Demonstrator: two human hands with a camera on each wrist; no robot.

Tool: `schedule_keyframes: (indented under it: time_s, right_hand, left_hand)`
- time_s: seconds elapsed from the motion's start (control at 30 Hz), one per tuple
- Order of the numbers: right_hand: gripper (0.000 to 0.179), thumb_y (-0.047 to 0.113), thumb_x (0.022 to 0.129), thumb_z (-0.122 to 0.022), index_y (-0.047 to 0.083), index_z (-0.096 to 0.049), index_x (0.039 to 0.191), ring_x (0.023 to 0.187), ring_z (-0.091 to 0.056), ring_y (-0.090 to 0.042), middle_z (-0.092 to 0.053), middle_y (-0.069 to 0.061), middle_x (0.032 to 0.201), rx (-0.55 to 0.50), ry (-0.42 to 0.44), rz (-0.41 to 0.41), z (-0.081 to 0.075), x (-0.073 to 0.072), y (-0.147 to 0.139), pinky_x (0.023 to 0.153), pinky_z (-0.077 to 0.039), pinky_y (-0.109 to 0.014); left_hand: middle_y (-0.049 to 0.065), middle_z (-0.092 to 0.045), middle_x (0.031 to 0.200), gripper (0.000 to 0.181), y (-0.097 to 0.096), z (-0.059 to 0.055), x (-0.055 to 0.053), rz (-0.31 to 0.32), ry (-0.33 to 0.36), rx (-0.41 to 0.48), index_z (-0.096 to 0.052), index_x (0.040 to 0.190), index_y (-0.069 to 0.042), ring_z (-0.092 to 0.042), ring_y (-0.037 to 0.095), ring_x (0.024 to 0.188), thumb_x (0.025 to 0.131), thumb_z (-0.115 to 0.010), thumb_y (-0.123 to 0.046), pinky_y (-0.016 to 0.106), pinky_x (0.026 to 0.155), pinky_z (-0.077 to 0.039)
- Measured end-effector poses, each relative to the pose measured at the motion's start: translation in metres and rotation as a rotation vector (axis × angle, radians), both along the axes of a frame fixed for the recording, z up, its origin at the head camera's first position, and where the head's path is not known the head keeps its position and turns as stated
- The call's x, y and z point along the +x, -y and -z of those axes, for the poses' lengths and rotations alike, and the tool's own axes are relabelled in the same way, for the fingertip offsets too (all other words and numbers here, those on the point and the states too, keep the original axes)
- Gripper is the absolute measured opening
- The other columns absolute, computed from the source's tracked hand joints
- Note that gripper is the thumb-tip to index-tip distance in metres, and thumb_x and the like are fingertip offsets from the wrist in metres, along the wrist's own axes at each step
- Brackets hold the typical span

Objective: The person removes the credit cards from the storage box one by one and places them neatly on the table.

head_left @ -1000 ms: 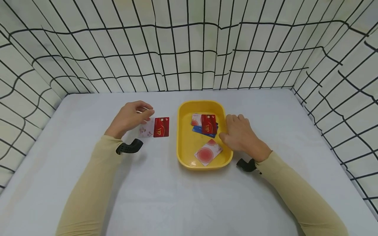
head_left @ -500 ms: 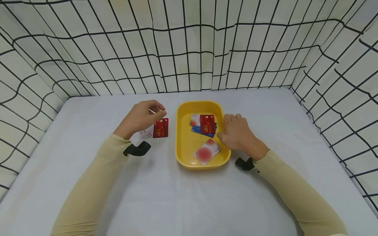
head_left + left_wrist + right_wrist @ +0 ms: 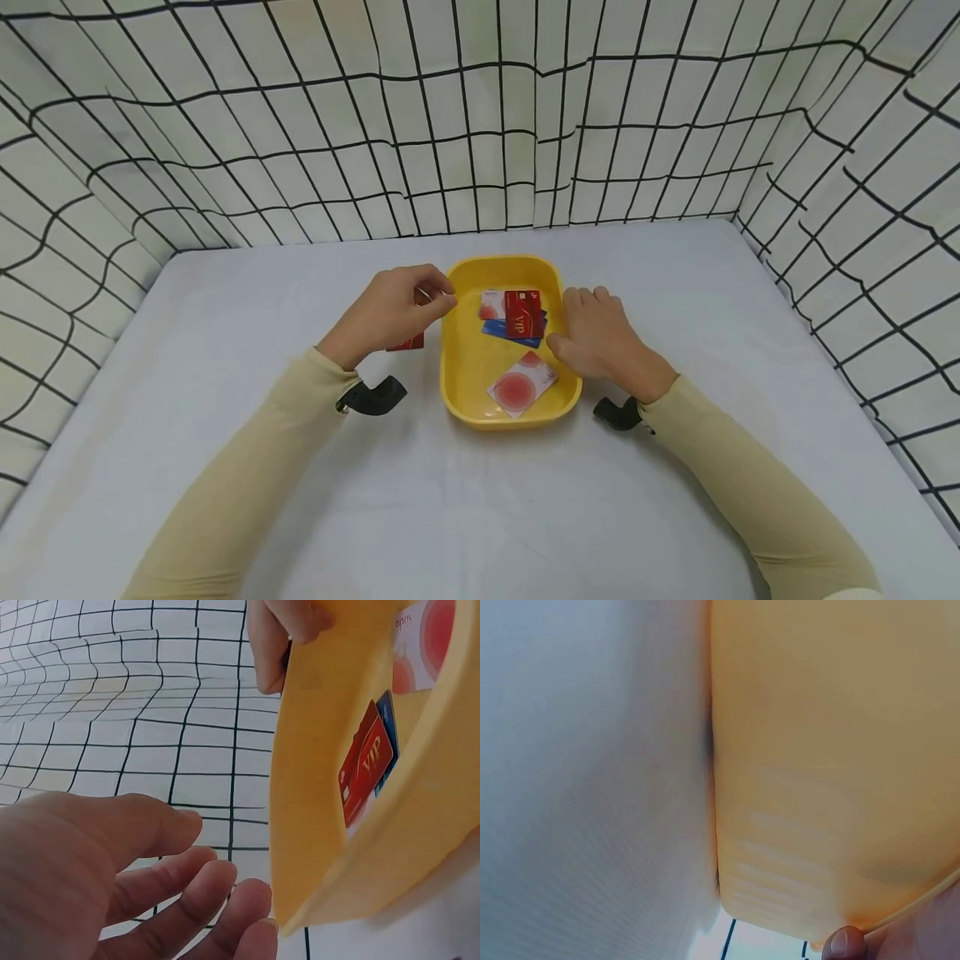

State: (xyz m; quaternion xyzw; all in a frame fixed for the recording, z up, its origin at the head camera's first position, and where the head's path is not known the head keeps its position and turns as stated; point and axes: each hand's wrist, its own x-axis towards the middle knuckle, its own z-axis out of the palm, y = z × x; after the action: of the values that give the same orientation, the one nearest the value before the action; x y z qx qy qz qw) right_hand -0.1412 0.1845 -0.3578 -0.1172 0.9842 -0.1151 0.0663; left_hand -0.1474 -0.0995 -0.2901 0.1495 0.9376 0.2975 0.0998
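White walls (image 3: 487, 117) crossed by black grid lines fill the top and both sides of the head view, standing around a table (image 3: 480, 508) covered in white.

Just left of centre, the left hand (image 3: 393, 312) hangs beside the upper left rim of a yellow plastic tray (image 3: 467, 392). Its fingers are loosely bent and free, with a gap between thumb and fingertips in the left wrist view; whether a fingertip touches the rim I cannot tell. Right of centre, the right hand (image 3: 600, 337) grips the tray's right rim, thumb over the inner side and fingers outside, as the top of the left wrist view shows.

Below the left hand, partly hidden by it, part of a red card (image 3: 408, 342) shows on the table, just outside the tray. Inside the tray, which sits at the centre of the frame, a red VIP card (image 3: 523, 314) lies towards the far end, overlapping a pink-and-white card (image 3: 492, 304) on its left and a blue card (image 3: 512, 332) beneath. Nearer the bottom end, apart from that pile, a white card with a large red circle (image 3: 522, 383) lies at a slant.

Farther out, a black wrist mount (image 3: 372, 396) juts from the left wrist and a matching black mount (image 3: 618, 413) from the right. Beige sleeves (image 3: 255, 475) run down to the lower left and lower right of the frame.
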Motion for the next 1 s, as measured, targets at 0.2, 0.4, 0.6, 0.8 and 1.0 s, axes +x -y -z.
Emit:
schedule_keyframes:
  time_s: [0.2,0.4,0.6,0.8,1.0]
  right_hand:
    - [0.044,0.034,0.091,-0.054,0.001,-0.048,0.119,0.098,-0.042,-0.030,-0.050,-0.013,0.099,0.000,-0.005,-0.003,0.001,0.000,-0.001,0.084,-0.034,-0.042]
    - [0.043,0.034,0.091,-0.054,0.001,-0.049,0.118,0.098,-0.042,-0.030,-0.050,-0.013,0.098,0.001,-0.008,-0.005,0.001,0.000,-0.002,0.083,-0.034,-0.042]
    - [0.043,0.035,0.091,-0.054,0.002,-0.049,0.118,0.098,-0.042,-0.030,-0.051,-0.013,0.098,-0.002,-0.002,-0.004,0.000,-0.001,-0.001,0.083,-0.035,-0.042]
    - [0.041,0.035,0.091,-0.054,0.002,-0.049,0.115,0.097,-0.042,-0.030,-0.051,-0.012,0.097,-0.009,-0.010,-0.007,0.001,-0.002,-0.001,0.083,-0.034,-0.041]
    - [0.038,0.034,0.091,-0.053,0.002,-0.049,0.112,0.094,-0.042,-0.030,-0.050,-0.013,0.094,-0.011,-0.027,-0.019,0.001,-0.002,-0.002,0.080,-0.032,-0.040]
  left_hand:
    - [0.005,-0.072,0.105,0.023,-0.015,0.007,0.010,0.057,-0.031,0.036,-0.070,0.116,-0.013,-0.067,0.023,0.094,0.101,-0.063,-0.031,0.031,0.075,-0.061]
    - [0.004,-0.072,0.100,0.019,-0.028,0.013,0.015,0.116,-0.051,0.082,-0.073,0.111,-0.012,-0.068,0.021,0.095,0.099,-0.066,-0.026,0.032,0.081,-0.060]
    - [0.005,-0.073,0.102,0.023,-0.041,0.021,0.019,0.159,-0.041,0.079,-0.069,0.115,-0.009,-0.067,0.020,0.094,0.098,-0.070,-0.024,0.028,0.078,-0.060]
    - [0.006,-0.072,0.103,0.029,-0.053,0.029,0.023,0.206,-0.022,0.085,-0.067,0.119,-0.005,-0.066,0.020,0.096,0.096,-0.071,-0.021,0.029,0.082,-0.060]
    - [0.005,-0.069,0.101,0.031,-0.065,0.036,0.025,0.231,0.010,0.053,-0.067,0.120,-0.005,-0.064,0.019,0.094,0.094,-0.075,-0.021,0.026,0.081,-0.060]
